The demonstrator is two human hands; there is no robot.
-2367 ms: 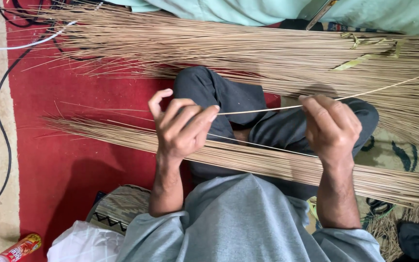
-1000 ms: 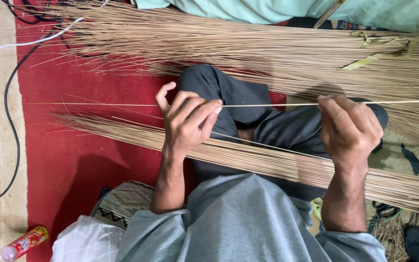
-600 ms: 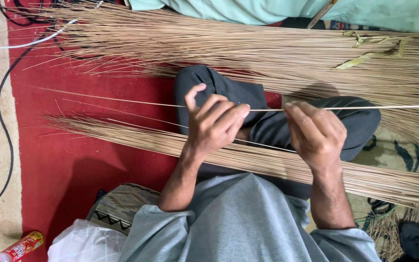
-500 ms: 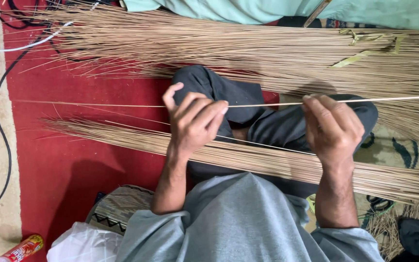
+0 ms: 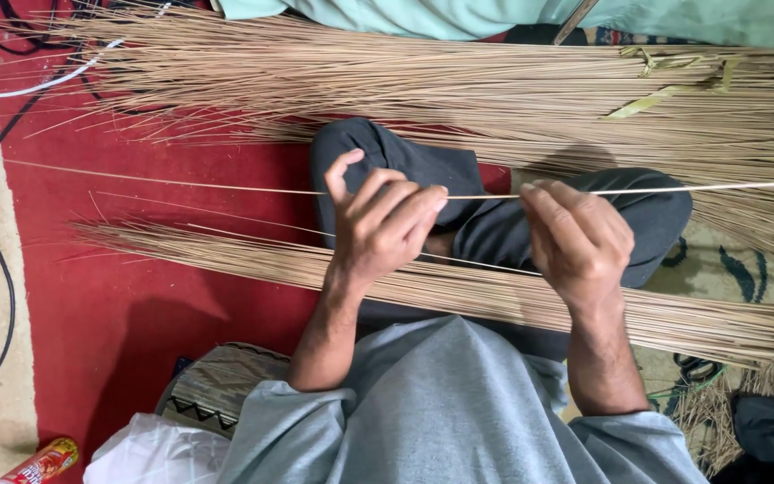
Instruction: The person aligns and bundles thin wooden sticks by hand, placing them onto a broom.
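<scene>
Both hands pinch one thin stick (image 5: 485, 194) that runs sideways above the person's lap. Left hand (image 5: 378, 229) has its fingers curled shut on the stick, and right hand (image 5: 575, 242) grips it the same way, a little apart. One stick end runs off the right edge. Under the wrists lies a small bundle of sticks (image 5: 459, 291) across dark trousers (image 5: 441, 175). Beyond lies a big pile of sticks (image 5: 459, 85) on the red carpet (image 5: 118, 305), partly cut off at the top.
</scene>
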